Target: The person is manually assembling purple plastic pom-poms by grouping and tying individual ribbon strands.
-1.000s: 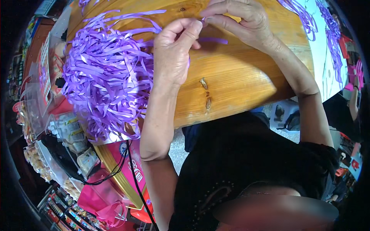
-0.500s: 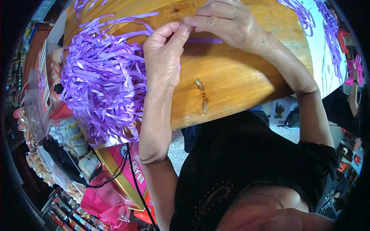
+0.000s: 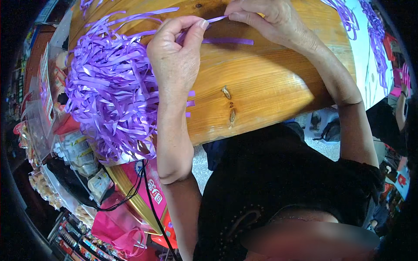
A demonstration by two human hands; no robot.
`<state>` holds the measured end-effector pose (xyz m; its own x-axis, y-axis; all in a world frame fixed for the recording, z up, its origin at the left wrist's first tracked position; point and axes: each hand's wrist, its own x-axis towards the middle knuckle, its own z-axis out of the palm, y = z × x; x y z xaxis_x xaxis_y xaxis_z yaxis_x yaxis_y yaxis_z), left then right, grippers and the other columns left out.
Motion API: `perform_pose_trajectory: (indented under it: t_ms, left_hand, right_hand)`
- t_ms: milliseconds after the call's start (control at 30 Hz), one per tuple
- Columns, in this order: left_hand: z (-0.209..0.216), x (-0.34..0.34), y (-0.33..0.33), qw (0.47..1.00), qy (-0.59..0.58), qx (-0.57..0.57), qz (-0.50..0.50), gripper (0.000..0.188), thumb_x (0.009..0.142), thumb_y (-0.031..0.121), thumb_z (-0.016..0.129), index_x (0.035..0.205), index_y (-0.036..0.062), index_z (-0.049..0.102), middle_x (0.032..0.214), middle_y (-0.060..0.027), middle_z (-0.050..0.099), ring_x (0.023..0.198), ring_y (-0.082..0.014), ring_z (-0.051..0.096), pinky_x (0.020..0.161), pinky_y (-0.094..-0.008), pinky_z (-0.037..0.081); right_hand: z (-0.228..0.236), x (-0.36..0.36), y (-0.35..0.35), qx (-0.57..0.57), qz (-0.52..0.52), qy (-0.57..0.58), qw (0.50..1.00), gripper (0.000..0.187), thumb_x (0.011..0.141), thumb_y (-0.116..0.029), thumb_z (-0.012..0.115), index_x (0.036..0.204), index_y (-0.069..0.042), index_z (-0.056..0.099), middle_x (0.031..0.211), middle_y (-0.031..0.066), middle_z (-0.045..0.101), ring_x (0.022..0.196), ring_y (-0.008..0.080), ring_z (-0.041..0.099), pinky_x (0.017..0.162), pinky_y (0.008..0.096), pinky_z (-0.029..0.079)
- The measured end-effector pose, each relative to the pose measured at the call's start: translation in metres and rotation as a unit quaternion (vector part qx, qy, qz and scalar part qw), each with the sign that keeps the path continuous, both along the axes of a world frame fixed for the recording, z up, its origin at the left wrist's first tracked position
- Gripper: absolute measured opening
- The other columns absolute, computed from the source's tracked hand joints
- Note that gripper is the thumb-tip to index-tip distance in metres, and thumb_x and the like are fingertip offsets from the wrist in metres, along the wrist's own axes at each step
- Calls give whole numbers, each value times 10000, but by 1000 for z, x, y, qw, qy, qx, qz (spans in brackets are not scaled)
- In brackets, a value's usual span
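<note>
A short purple ribbon (image 3: pixel 217 19) is stretched between my two hands over the wooden table. My left hand (image 3: pixel 176 48) pinches it between thumb and forefinger. At its other end, my right hand (image 3: pixel 269 19) has its fingertips closed on the same ribbon. Below them, another purple strip (image 3: pixel 230 41) lies flat on the wood, its left part hidden behind my left hand. A big tangled heap of purple ribbons (image 3: pixel 115 91) covers the table's left side, next to my left forearm. A few ribbon ends poke out to the right of that forearm.
The wooden table (image 3: pixel 261 87) has a curved near edge. More purple ribbons (image 3: pixel 373 35) hang over a white surface (image 3: pixel 368 78) at the right. Left of the table stand packaged goods (image 3: pixel 78 152), a pink bag (image 3: pixel 115 228) and black cables (image 3: pixel 146 187). Another person's arm (image 3: pixel 400 108) shows far right.
My hands have moved apart, the left one left and slightly down, the right one rightward. The ribbon between them now shows. Ribbon ends have appeared right of my left forearm.
</note>
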<state>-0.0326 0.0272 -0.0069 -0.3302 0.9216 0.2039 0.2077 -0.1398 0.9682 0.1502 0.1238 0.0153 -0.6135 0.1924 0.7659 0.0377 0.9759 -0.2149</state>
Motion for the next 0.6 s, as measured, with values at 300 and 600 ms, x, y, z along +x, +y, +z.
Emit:
perform_pose_trajectory:
  t_ms: [300,600]
  left_hand:
    - [-12,12,8,959,-277,22,-59,106,831,18,688,933,20,663,821,12,622,741,-44,542,686,-175,430]
    - [-19,24,4,949,-309,27,-58,158,828,19,693,982,1,665,856,7,632,759,-44,543,700,-176,434]
  right_hand:
    - [-1,-2,-17,-694,104,10,712,196,875,20,604,1028,-53,704,986,44,694,888,96,615,736,213,493]
    - [-7,-3,-20,-433,33,13,901,227,851,4,635,1057,-71,697,934,56,681,881,136,626,746,251,493]
